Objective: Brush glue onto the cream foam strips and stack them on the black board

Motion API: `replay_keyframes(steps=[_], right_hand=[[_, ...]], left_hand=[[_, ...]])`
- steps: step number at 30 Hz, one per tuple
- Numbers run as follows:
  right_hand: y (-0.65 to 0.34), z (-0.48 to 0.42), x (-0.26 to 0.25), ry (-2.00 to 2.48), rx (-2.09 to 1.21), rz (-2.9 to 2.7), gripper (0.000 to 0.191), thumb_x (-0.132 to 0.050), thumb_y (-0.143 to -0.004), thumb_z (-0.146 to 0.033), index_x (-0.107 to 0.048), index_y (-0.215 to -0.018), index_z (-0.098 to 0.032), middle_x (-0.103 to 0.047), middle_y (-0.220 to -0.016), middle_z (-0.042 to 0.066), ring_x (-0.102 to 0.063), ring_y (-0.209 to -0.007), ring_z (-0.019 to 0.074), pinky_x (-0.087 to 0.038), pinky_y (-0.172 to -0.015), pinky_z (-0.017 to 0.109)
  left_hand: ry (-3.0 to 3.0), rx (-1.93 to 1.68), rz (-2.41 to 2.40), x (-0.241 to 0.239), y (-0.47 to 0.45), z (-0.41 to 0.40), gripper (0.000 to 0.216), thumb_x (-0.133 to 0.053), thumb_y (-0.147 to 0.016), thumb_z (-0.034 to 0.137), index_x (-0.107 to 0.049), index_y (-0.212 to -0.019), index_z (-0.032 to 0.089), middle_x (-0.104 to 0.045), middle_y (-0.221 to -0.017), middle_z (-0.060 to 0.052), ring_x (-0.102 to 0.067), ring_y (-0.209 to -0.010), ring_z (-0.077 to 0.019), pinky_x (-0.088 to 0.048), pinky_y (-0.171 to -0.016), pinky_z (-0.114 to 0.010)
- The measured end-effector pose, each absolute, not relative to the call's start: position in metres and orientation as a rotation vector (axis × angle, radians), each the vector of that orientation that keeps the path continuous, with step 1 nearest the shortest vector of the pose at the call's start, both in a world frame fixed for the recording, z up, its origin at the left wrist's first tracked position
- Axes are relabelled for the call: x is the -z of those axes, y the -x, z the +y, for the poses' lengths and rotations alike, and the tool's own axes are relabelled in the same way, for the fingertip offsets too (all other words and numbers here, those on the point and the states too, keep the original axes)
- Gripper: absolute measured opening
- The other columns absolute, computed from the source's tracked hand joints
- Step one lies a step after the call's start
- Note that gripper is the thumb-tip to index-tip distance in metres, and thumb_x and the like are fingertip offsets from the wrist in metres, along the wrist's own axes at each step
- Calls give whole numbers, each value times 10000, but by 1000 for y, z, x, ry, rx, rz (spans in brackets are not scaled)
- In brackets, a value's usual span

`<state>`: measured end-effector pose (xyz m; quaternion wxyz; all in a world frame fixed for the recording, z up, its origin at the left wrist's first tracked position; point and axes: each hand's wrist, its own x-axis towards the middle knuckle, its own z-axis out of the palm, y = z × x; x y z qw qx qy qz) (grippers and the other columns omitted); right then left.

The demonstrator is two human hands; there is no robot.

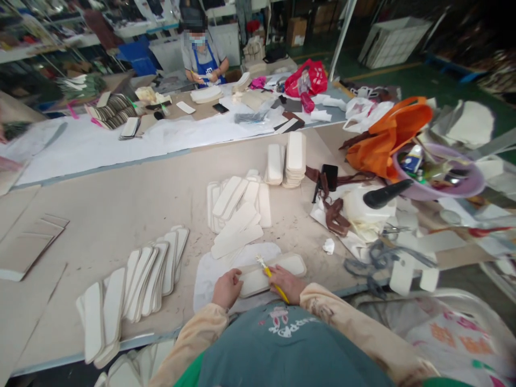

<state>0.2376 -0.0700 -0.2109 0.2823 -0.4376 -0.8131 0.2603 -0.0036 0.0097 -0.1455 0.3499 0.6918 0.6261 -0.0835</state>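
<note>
Directly in front of me, a long cream panel with rounded corners (pixel 253 283) lies on a white sheet (pixel 205 279). My left hand (pixel 227 288) is at the panel's left end, its fingers curled and pinching at the edge. In my right hand (pixel 287 284) is a small brush with a yellow handle (pixel 267 272), its whitish tip pointing up and left over the panel. Just beyond the sheet, several similar cream pieces (pixel 237 220) lie in a loose, overlapping heap. Fanned-out rows of cream panels (pixel 135 279) spread to the left of my left hand.
Two neat stacks of cream panels (pixel 295 156) stand farther back. To the right are a white jug-like container (pixel 363 207), brown straps, an orange bag (pixel 387 140) and a purple basin (pixel 463 191). Across the table a co-worker in a blue apron (pixel 206 67) handles something small.
</note>
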Motion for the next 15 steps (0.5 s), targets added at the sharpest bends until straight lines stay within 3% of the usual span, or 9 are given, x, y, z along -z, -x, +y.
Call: replay_keyframes(steps=[6,10,13,15], right_hand=[[-268,-85,227,1369,-626,-2031,190,-521,-883,-170,-613,-1044,-206,-598,-1329,118,-483,-1314,248,-393,-1086,521],[-294,-101,225,1595,-503,-1833,177,-481,-916,-272,-602,-1038,-228,-630,-1282,107,-560,-1234,283,-448,-1027,562],[-303,-113,210,1733,-363,-1670,220,-438,-932,-358,-590,-1054,-258,-698,-1106,109,-693,-975,308,-576,-823,549],[-302,-105,197,1761,-266,-1576,262,-411,-928,-442,-594,-1058,-307,-712,-918,88,-715,-714,312,-606,-538,478]], left_hand=[[-1796,230,1629,143,4,9,257,-589,-819,155,-633,-1066,210,-676,-804,7,-630,-783,-148,-398,-712,-238],[-1806,233,1624,144,2,9,270,-569,-828,152,-622,-1087,208,-664,-814,0,-625,-812,-154,-401,-737,-245],[-1818,211,1632,141,-1,4,285,-568,-811,136,-628,-1083,201,-661,-847,-17,-625,-842,-164,-413,-761,-254],[-1827,197,1643,135,-2,0,302,-564,-791,114,-640,-1069,207,-660,-894,-32,-630,-888,-174,-426,-796,-264]])
